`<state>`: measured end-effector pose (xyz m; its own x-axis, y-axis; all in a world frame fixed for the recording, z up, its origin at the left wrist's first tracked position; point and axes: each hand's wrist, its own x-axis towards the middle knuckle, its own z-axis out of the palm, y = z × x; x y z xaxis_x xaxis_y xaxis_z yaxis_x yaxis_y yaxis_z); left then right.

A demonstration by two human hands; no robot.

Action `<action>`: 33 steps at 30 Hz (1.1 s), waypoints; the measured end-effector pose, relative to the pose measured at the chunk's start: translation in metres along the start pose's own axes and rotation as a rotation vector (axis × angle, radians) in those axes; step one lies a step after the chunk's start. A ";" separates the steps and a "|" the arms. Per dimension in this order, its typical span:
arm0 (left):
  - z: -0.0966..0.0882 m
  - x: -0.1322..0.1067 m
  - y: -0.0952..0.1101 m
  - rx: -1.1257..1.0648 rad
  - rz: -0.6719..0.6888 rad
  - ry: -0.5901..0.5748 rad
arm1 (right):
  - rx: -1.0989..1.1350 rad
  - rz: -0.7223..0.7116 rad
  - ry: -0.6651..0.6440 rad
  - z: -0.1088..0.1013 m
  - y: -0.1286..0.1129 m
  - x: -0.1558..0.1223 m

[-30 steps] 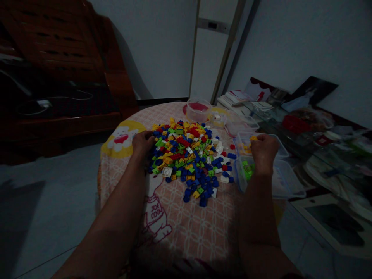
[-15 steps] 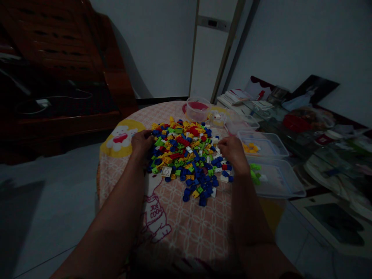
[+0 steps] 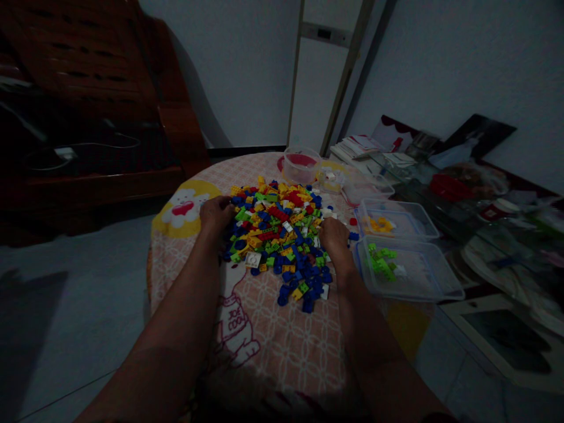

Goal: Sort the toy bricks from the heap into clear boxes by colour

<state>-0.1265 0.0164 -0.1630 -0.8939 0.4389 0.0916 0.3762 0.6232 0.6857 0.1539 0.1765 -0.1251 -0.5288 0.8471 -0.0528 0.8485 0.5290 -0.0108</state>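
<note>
A heap of small building bricks (image 3: 275, 226) in blue, yellow, green, red and white lies on the cloth-covered round table (image 3: 264, 335). At the heap's left edge is my left hand (image 3: 215, 215), its fingers curled inward against the bricks. Across from it my right hand (image 3: 333, 236) is at the heap's right edge, fingers bent down and closed. What either hand holds, if anything, is hidden. A red brick (image 3: 353, 222) and a blue brick (image 3: 353, 236) lie just beyond my right hand, near the clear boxes.
On the right, one clear box (image 3: 423, 220) holds yellow bricks and a nearer clear box (image 3: 434, 276) holds green ones and a white one. A round clear tub (image 3: 302, 167) stands behind the heap. A cluttered glass table (image 3: 434, 202) and a wooden bench (image 3: 180, 132) flank the table.
My right hand has moved left and slightly nearer, onto the heap's right edge. The red and blue bricks near the boxes now show. My left hand has hardly moved.
</note>
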 end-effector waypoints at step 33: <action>0.002 0.001 -0.002 -0.039 -0.015 0.004 | 0.226 -0.607 -0.111 -0.026 -0.036 -0.027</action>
<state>-0.1273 0.0168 -0.1654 -0.9005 0.4267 0.0840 0.3527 0.6038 0.7149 0.1374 0.1356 -0.0977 -0.9203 0.3843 -0.0737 0.3890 0.8776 -0.2803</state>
